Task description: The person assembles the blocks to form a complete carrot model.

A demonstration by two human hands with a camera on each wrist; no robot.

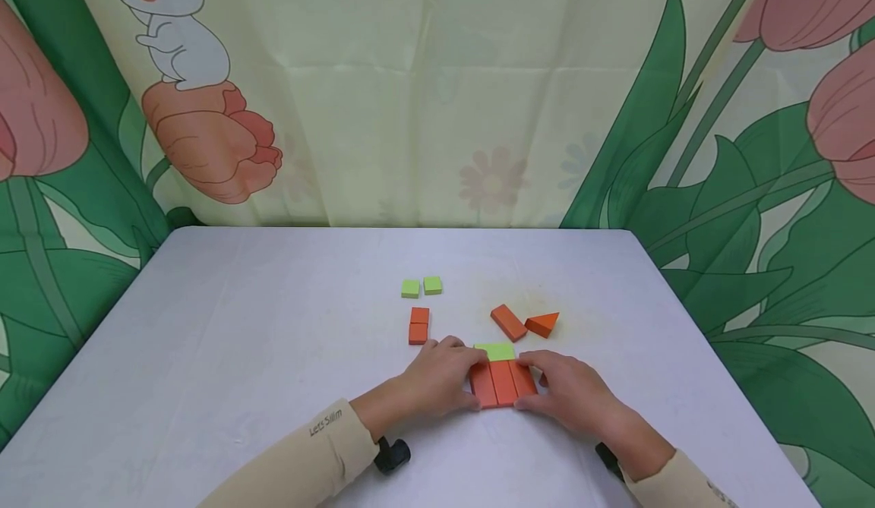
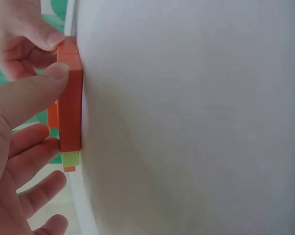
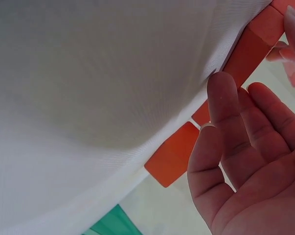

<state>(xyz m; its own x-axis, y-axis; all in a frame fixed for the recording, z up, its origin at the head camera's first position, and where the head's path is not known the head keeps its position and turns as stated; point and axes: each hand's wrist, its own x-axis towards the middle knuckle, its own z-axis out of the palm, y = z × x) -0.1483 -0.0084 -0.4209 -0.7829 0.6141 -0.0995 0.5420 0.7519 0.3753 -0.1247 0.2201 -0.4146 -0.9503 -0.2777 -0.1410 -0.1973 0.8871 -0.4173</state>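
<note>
On the left sleeve (image 1: 287, 462), in the lower left of the head view, small dark lettering (image 1: 325, 423) is printed along the forearm; "Let's" can be read, followed by what looks like "Slim". On the right sleeve (image 1: 666, 485), at the lower right, dark print is cut off by the frame's edge and cannot be read.

Seven orange blocks (image 1: 504, 383) and three green blocks (image 1: 495, 351) show

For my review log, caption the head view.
Left hand and right hand hold opposite sides of three orange blocks in a row, with a green block at their far end.
</note>
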